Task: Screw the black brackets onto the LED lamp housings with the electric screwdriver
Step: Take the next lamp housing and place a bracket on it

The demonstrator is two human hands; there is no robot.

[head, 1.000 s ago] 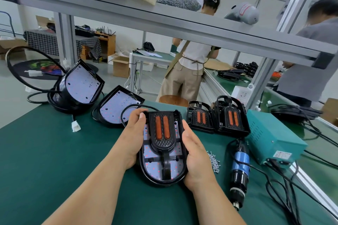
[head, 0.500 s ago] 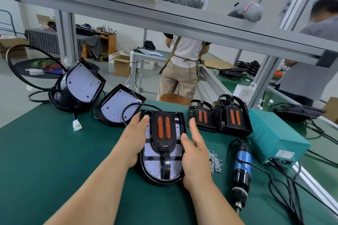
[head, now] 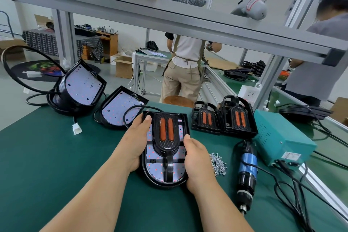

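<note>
An LED lamp housing (head: 156,172) with a white LED board lies flat on the green bench in front of me. A black bracket (head: 166,143) with two orange strips sits on top of it. My left hand (head: 136,143) grips the housing's left edge, thumb on its top corner. Along the right edge my right hand (head: 197,162) holds the housing, thumb tip on the rim. The blue and black electric screwdriver (head: 246,169) lies on the bench to the right, untouched. A small heap of screws (head: 217,163) lies between it and my right hand.
Two open lamp housings (head: 120,111) (head: 79,88) with cables lie at the back left. Two bracketed lamps (head: 224,118) stand behind, next to a teal power box (head: 278,137) with cords trailing right. Two people work at benches beyond.
My right hand, lifted with fingers spread half a second ago, has closed back onto the housing's right edge. The left hand keeps its hold.
</note>
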